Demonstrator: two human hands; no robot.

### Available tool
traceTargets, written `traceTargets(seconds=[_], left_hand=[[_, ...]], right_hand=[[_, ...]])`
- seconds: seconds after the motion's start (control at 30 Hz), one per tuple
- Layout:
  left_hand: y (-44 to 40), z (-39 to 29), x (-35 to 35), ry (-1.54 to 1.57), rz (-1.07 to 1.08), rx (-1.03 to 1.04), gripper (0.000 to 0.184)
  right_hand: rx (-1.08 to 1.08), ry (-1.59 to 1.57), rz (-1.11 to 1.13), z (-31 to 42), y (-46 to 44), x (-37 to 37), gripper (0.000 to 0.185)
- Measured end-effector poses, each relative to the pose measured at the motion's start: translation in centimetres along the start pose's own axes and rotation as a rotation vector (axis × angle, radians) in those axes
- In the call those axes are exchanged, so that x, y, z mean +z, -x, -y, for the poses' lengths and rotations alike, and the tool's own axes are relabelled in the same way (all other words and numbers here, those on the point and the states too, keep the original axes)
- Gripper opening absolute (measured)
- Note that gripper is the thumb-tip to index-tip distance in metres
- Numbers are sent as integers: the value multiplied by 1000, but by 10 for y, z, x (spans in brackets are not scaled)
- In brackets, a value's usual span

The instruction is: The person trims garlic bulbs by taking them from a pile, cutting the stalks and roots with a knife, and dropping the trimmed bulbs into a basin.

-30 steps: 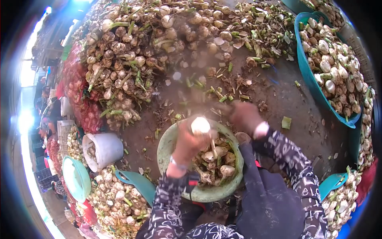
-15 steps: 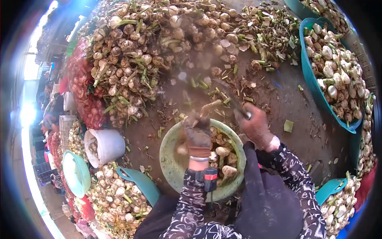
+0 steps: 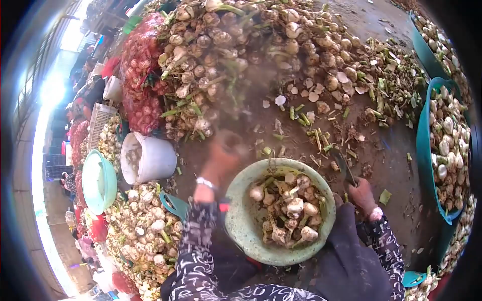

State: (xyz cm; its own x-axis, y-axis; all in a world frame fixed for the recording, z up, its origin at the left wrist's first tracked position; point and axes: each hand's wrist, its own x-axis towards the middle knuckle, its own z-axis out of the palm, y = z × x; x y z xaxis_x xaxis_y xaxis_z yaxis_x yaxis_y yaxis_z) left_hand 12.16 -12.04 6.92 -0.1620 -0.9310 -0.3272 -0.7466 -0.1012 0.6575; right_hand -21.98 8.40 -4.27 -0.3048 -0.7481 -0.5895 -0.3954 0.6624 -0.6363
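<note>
Head view: looks onto littered brown floor [image 3: 399, 143] beneath the fingers of left hand [image 3: 223, 156] and right hand [image 3: 363, 196], with glare [image 3: 52, 93] far left of them. Curls right fingers round a flat-bladed knife [image 3: 342, 164]; cannot tell left fingers' blurred spread or hold. Has knobbly garlic [image 3: 295, 206] in a round bowl [image 3: 238, 220] between them.

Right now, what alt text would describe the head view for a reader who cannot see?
A person's right hand holds a knife beside a pale green basin of bulbs; the left hand, blurred, is on the basin's other side. A large heap of bulbs lies beyond, and a white bucket is at the picture's left.
</note>
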Motion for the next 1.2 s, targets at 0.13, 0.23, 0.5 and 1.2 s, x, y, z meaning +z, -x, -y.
traceTargets(seconds=[0.13,0.23,0.5,1.2], left_hand=[[-168,202,-53,-24,-578,49,61],[-195,208,-29,-157,-408,86,55],[-55,83,21,210,101,-89,20],[68,-71,140,1086,652,152,59]], right_hand=[[-67,104,-56,18,0,18,34],[-67,127,2,25,-4,19,34],[-313,55,17,82,-2,10,34],[96,-1194,394,59,6,1,38]])
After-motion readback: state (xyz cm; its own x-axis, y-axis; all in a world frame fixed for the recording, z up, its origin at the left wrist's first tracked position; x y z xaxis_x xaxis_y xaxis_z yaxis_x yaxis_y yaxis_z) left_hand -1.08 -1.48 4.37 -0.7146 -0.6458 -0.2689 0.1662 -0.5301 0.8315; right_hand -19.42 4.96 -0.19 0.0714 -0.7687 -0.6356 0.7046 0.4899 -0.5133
